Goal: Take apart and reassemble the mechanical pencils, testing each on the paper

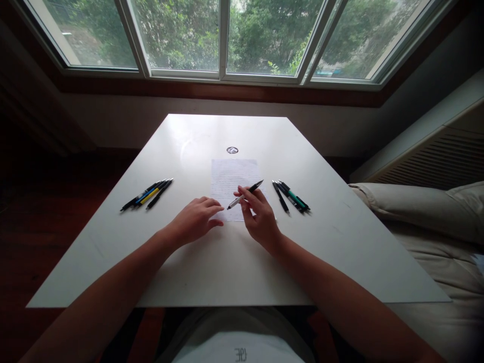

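Note:
Between the fingers of my right hand (259, 217) is a pen (244, 195) with a white and black barrel, held slanting above a lined sheet of paper (230, 176). My left hand (195, 218) is at the sheet's lower left edge, holding nothing, with its thumb and fingers apart. The left fingertips come close to the pen's lower end; I cannot tell whether they touch it. Several pens (147, 194), black, blue and yellow among them, lie in a group to the left. Another group of pens (293, 196), black and green, lies right of the sheet.
A white table (212, 272) carries everything. Beyond the paper lies a small round black-and-white emblem (232, 150). A window (223, 40) is behind the table, a beige padded seat (434, 237) stands to the right, and a slatted white unit (434, 136) is beside the wall.

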`<state>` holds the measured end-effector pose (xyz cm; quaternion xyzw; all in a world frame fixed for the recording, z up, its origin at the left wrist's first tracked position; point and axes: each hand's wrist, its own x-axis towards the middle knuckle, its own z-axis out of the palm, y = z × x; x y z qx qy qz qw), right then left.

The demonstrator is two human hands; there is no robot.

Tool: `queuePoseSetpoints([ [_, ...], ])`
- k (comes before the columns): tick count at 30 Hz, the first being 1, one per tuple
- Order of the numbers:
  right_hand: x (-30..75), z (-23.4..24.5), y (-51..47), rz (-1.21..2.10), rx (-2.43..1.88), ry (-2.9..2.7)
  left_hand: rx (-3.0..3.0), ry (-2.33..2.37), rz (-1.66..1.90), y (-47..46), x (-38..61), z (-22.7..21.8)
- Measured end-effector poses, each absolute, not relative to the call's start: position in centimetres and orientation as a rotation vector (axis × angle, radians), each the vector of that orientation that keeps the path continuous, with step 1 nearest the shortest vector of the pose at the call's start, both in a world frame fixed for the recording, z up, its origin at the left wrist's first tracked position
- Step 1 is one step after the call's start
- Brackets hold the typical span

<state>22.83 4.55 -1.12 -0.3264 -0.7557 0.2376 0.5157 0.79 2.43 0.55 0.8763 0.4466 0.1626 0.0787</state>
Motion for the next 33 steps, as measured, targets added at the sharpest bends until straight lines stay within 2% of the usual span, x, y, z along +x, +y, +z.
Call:
queuePoseSetpoints([
  [14, 22.6, -1.9, 4.8, 0.496, -0.753, -2.053, 2.618, 1.336, 0.391, 2.5, 0.6, 0.7],
  [20, 23.0, -0.4, 5.0, 0.464, -0.848, -1.924, 2.610, 1.327, 0.401, 2.6, 0.5, 0.5],
  [23, 25.6, 0.6, 7.0, 0.419, -1.043, -1.793, 2.604, 1.310, 0.400, 2.7, 0.4, 0.3],
  [28, 34.1, 0.2, 12.6, 0.189, -1.635, -1.676, 2.594, 1.304, 0.393, 2.7, 0.4, 0.3],
  [31, 38.1, -1.3, 15.0, 0.292, -2.024, -1.636, 2.583, 1.295, 0.387, 2.7, 0.3, 0.4],
  [33, 39.5, -2.3, 15.9, 0.349, -2.092, -1.626, 2.579, 1.291, 0.400, 2.8, 0.3, 0.5],
])
